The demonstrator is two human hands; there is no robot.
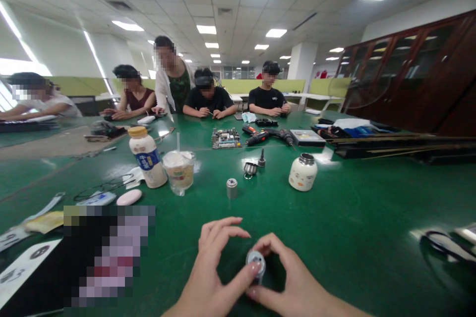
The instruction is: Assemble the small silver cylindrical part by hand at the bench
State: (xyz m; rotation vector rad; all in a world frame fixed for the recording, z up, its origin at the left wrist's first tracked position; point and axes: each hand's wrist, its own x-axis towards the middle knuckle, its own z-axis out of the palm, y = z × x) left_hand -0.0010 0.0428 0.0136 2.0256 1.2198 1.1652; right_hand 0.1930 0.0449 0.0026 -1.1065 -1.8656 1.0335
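A small silver metal cylinder (255, 259) with a dark hole in its top face stands between my hands, near the table's front edge. My right hand (288, 270) is closed around it, with fingers behind and thumb at the near side. The thumb of my left hand (219, 262) lies on the cylinder's top, while its other fingers arch apart in the air and grip nothing. Farther off stands a similar metal cylinder (231, 188). Behind it are a metal cup-shaped part with a loop (250, 170) and a dark stepped part (262, 158).
A cream flask (303, 173) stands right; a bottle (148, 158) and a lidded cup (179, 171) stand left. A circuit board (226, 138) and power drill (280, 134) lie beyond. Several people sit or stand across the green table (357, 218).
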